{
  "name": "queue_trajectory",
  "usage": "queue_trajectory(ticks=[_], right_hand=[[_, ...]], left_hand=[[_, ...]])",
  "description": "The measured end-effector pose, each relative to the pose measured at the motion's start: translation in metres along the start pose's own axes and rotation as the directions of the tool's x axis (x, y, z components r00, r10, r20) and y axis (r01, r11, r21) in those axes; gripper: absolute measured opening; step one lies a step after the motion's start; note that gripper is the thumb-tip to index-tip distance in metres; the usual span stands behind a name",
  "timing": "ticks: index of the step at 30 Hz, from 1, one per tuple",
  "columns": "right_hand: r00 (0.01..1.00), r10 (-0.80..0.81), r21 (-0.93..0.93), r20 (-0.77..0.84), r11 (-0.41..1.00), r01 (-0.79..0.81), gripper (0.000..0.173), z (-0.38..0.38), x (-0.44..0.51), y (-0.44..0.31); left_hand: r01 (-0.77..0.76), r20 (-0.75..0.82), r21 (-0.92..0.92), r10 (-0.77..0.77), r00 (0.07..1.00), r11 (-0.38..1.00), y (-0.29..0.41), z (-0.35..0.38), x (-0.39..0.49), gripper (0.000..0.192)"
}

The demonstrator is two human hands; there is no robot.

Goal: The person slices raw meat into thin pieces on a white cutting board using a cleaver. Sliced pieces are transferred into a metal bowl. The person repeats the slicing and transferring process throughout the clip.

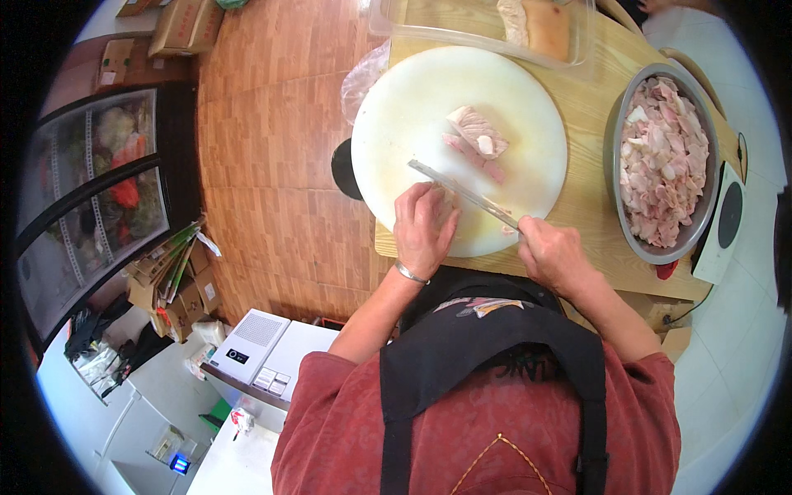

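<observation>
My right hand (550, 250) is closed around the handle of a knife (464, 190), whose blade reaches up and left over a round white cutting board (396, 111). Beside the blade, my left hand (427, 226) presses on a pale piece of meat (444, 201) near the board's lower edge; the fingers and blade partly hide it. Beyond the blade lies a larger chunk of pale meat (477, 127), with pink cut strips (473, 159) along its near side. Small scraps (507, 221) sit near the knife's handle end.
A metal bowl (611, 167) heaped with sliced meat (663, 161) stands right on the wooden table (581, 266). A clear plastic tub (433, 34) with larger meat pieces (544, 31) is behind the board. A plastic bag (365, 80) hangs at the table's left edge. A white scale-like device (724, 229) lies beyond the bowl.
</observation>
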State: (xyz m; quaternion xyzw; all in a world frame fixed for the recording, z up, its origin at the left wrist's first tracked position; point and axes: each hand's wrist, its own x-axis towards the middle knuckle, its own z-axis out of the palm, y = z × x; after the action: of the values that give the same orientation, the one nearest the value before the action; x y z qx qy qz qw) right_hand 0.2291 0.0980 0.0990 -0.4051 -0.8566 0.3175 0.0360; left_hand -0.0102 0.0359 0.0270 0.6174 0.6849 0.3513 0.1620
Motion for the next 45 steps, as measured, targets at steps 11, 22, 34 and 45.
queue_trajectory(ticks=[11,22,34,45], right_hand=[[0.979,-0.030,-0.112,0.200,0.992,0.053,0.012,-0.023,0.014,-0.011],[0.928,0.043,-0.085,0.371,0.996,-0.012,0.015,-0.006,0.050,-0.010],[0.924,0.043,-0.086,0.380,0.996,-0.011,0.018,-0.022,0.042,-0.008],[0.913,0.034,-0.114,0.407,0.993,0.013,0.016,-0.037,0.031,-0.014]], left_hand=[[0.056,0.029,-0.166,-0.052,0.998,0.984,-0.005,0.005,0.006,0.039],[0.181,0.067,-0.227,-0.170,0.983,0.957,-0.006,0.007,0.000,0.033],[0.114,0.021,-0.195,-0.112,0.993,0.974,-0.009,0.006,-0.006,0.030],[0.122,0.019,-0.210,-0.121,0.993,0.970,-0.005,0.007,0.002,0.039]])
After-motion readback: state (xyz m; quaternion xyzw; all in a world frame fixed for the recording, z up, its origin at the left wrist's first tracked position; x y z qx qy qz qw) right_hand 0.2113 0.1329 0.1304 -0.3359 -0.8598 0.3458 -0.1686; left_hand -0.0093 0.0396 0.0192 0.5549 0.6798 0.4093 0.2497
